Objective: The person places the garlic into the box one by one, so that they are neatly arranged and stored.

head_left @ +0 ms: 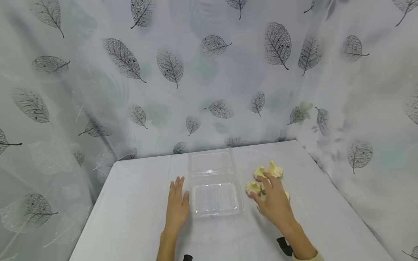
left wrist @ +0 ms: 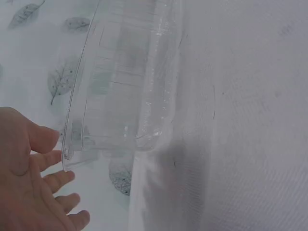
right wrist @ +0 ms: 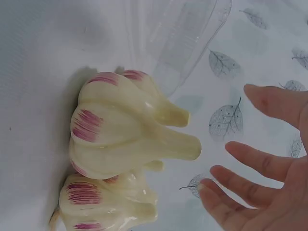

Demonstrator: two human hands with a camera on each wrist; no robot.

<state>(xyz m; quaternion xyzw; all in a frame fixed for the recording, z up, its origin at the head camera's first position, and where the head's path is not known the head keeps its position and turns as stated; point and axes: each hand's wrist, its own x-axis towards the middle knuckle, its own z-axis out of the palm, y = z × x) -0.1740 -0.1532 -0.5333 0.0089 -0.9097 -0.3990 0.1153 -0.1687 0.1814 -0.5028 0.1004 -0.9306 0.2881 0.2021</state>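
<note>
A clear plastic clamshell box (head_left: 215,199) lies with its lid (head_left: 211,163) folded back, away from me. Along the box's left side rests my left hand (head_left: 177,208), fingers extended; in the left wrist view its fingertips are close by the box's rim (left wrist: 72,110), and contact cannot be made out. To the right of the box sits a group of several garlic bulbs (head_left: 253,188), cream with purple streaks in the right wrist view. My right hand (head_left: 275,203) hovers over them, thumb and fingers spread around nothing. It hides part of the group. One large garlic bulb (right wrist: 115,125) faces its palm.
A white-covered table (head_left: 137,217) holds everything. Leaf-printed curtains (head_left: 196,79) hang behind the table and along both sides. Dark straps or bands (head_left: 285,246) show near the wrists.
</note>
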